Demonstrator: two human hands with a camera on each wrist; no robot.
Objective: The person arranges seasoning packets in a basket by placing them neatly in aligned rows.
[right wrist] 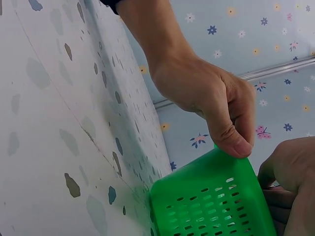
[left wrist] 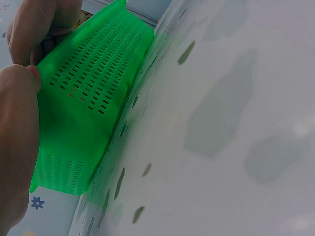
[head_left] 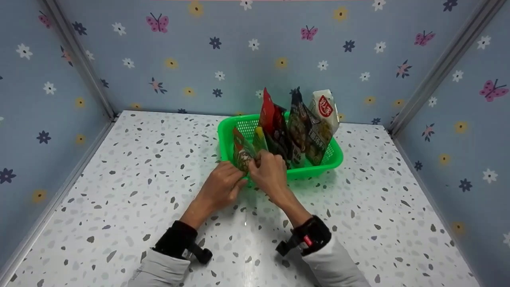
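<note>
A green plastic basket [head_left: 314,170] holds several food packets standing on edge. My left hand [head_left: 224,182] grips the basket's front rim near the left corner, its thumb against the outer wall in the right wrist view. Reaching over the front rim, my right hand [head_left: 269,172] has its fingers curled and pinches a small brown-and-green packet [head_left: 241,150] at its edge. Just behind that hand stands a small yellow-and-green packet [head_left: 259,139]. In the left wrist view, the right hand [left wrist: 47,22] covers part of what lies inside the rim.
To the right in the basket stand a red packet [head_left: 270,113], a dark packet [head_left: 297,117] and a white-topped packet [head_left: 324,109]. The speckled white table [head_left: 159,159] meets a flowered back wall [head_left: 239,52] behind the basket, with side walls left and right.
</note>
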